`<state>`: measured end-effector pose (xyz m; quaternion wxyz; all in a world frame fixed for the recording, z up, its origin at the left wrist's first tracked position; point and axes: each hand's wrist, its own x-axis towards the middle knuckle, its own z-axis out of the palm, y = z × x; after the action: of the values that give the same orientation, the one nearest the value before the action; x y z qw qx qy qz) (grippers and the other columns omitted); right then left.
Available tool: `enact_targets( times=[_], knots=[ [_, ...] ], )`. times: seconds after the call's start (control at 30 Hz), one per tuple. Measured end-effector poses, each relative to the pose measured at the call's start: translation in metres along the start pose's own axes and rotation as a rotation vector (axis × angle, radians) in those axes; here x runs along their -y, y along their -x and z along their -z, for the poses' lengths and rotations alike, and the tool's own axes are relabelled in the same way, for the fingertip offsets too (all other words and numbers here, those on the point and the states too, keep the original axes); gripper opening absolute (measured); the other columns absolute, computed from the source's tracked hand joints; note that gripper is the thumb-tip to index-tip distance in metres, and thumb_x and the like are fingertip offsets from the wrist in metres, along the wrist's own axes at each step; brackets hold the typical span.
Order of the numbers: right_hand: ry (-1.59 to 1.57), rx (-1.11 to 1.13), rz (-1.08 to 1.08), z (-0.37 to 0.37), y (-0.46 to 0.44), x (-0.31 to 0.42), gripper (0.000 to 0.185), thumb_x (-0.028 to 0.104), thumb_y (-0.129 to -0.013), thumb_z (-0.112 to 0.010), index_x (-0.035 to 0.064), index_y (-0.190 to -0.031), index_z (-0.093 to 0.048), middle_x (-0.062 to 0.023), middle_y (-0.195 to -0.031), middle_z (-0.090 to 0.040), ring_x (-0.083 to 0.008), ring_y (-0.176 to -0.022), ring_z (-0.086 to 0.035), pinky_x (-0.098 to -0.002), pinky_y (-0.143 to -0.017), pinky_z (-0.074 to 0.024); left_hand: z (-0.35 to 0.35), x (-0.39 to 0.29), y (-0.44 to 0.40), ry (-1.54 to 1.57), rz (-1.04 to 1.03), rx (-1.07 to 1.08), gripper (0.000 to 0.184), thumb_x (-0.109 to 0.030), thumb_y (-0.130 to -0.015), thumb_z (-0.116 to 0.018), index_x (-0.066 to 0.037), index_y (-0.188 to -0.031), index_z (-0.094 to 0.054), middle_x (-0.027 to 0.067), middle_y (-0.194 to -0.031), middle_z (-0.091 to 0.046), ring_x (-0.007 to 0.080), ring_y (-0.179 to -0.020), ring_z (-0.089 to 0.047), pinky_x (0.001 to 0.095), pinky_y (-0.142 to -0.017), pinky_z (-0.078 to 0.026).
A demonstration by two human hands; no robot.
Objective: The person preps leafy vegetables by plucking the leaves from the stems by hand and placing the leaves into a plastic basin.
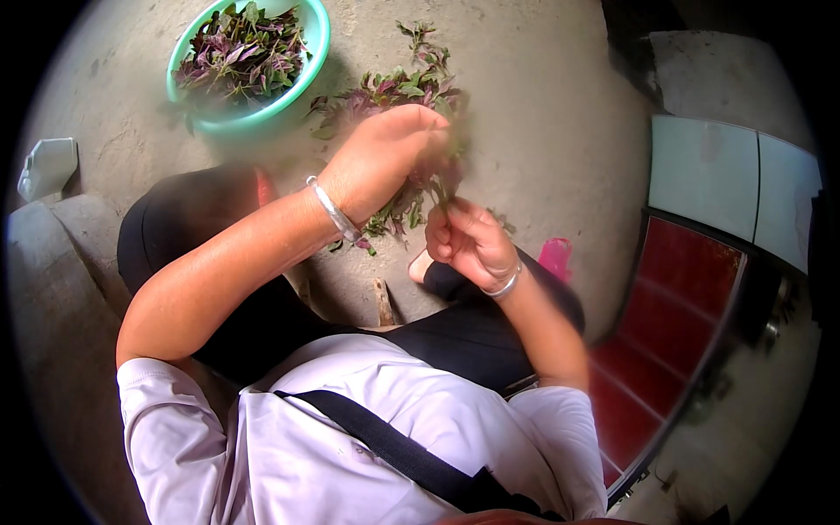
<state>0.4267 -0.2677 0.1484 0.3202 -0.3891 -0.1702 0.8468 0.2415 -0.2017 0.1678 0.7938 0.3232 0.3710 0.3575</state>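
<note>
My left hand (385, 157), with a silver bangle at its wrist, is closed on the upper part of a leafy stem (446, 175). Just below it, my right hand (472, 243) pinches the lower end of that stem between thumb and fingers. The stem's leaves are blurred, and the left fingertips are partly hidden. Behind my left hand, a loose pile of purple and green leafy stems (411, 86) lies on the concrete floor. More such leaves (236, 54) fill a light green basin (321, 44) at the upper left.
A pink object (555, 257) is beside my right knee. A pale plastic container (49, 168) stands at the far left. Red tiled panels (669, 306) and pale cabinet panels (703, 171) are on the right. A small piece of wood (383, 302) shows between my legs.
</note>
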Motion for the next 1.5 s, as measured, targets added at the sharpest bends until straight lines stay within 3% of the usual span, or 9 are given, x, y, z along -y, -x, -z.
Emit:
enact_targets(
  times=[0.37,0.77,1.07,1.3,1.4,1.5],
  knots=[
    [-0.013,-0.014,-0.002,0.000,0.000,-0.001,0.021,0.021,-0.090,-0.045,0.0030,-0.080,-0.046,-0.0049,-0.070,-0.042,-0.0138,-0.060,-0.042,-0.0251,-0.054,-0.0344,-0.003,-0.002,0.002,0.055,-0.015,0.010,0.010,-0.016,-0.086,-0.053,-0.009,-0.093,-0.054,-0.0039,-0.076,-0.056,0.0024,-0.067,-0.049,0.0163,-0.060,-0.037],
    [0.006,-0.009,-0.025,0.000,-0.001,-0.004,0.024,0.024,-0.089,-0.046,0.0020,-0.079,-0.046,-0.0047,-0.069,-0.042,-0.0141,-0.059,-0.042,-0.0252,-0.052,-0.0337,0.000,0.007,0.000,0.078,-0.027,0.017,0.010,-0.015,-0.085,-0.053,-0.008,-0.092,-0.054,-0.0047,-0.078,-0.054,0.0021,-0.070,-0.048,0.0165,-0.064,-0.039],
    [0.003,-0.011,-0.043,0.000,-0.002,-0.005,0.021,0.023,-0.088,-0.047,0.0026,-0.082,-0.047,-0.0042,-0.069,-0.042,-0.0143,-0.059,-0.042,-0.0249,-0.052,-0.0331,-0.001,0.007,0.002,0.073,-0.020,0.026,0.010,-0.016,-0.086,-0.050,-0.008,-0.091,-0.052,-0.0038,-0.076,-0.054,0.0029,-0.064,-0.049,0.0167,-0.052,-0.040],
    [0.007,-0.010,-0.054,0.001,-0.002,-0.006,0.021,0.024,-0.088,-0.046,0.0032,-0.081,-0.048,-0.0038,-0.069,-0.042,-0.0138,-0.059,-0.041,-0.0241,-0.052,-0.0324,0.002,0.008,0.001,0.078,0.045,0.036,0.013,-0.019,-0.087,-0.049,-0.007,-0.090,-0.053,-0.0016,-0.076,-0.056,0.0047,-0.067,-0.051,0.0190,-0.062,-0.041],
    [-0.091,0.028,-0.059,0.005,-0.003,-0.007,0.018,0.020,-0.088,-0.050,0.0021,-0.087,-0.049,-0.0059,-0.070,-0.048,-0.0161,-0.059,-0.046,-0.0263,-0.056,-0.0390,0.002,0.009,0.001,0.093,0.029,0.032,0.014,-0.019,-0.087,-0.049,-0.006,-0.092,-0.053,-0.0011,-0.079,-0.057,0.0058,-0.071,-0.051,0.0200,-0.067,-0.042],
    [-0.092,0.028,-0.054,0.005,-0.003,-0.006,0.019,0.021,-0.087,-0.051,0.0022,-0.087,-0.049,-0.0060,-0.070,-0.048,-0.0161,-0.059,-0.046,-0.0263,-0.056,-0.0388,0.002,0.009,0.001,0.091,0.002,0.039,0.016,-0.018,-0.087,-0.049,-0.005,-0.095,-0.053,-0.0006,-0.082,-0.057,0.0064,-0.074,-0.052,0.0205,-0.068,-0.042]
  ],
)
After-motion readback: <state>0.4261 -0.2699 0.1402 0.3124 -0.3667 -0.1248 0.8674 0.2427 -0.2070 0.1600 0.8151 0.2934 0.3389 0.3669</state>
